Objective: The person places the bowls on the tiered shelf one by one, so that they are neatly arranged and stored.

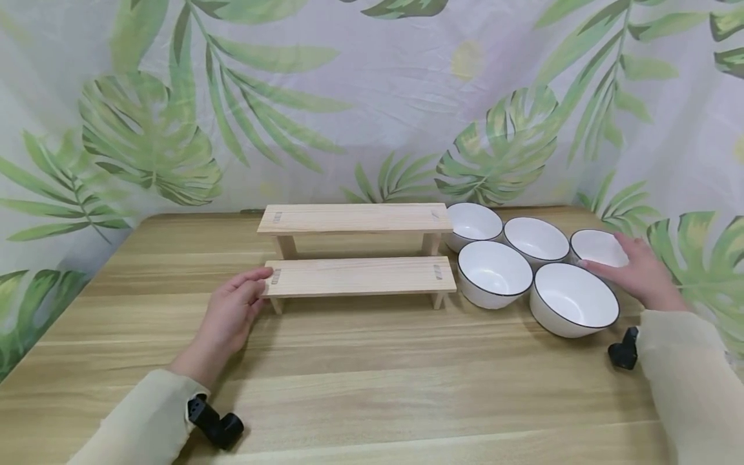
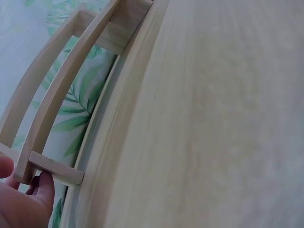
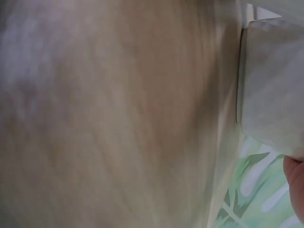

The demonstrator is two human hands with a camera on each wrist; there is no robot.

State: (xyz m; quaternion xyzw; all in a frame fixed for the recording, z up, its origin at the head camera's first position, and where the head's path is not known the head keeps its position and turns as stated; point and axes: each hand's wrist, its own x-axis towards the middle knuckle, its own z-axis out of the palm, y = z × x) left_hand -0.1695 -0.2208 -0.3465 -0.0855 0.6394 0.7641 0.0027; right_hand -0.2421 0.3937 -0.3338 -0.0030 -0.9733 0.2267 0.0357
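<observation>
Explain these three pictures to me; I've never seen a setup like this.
There's no robot here: one person works bare-handed. The biggest picture comes from a camera worn on the head, looking forward and down; the others come from small cameras, one on each wrist. On the wood-grain table are a two-step wooden stand and, to its right, five white bowls with dark rims. The left hand grips the left end of the stand's lower shelf. The right hand is at the back right bowl; whether it grips is unclear.
</observation>
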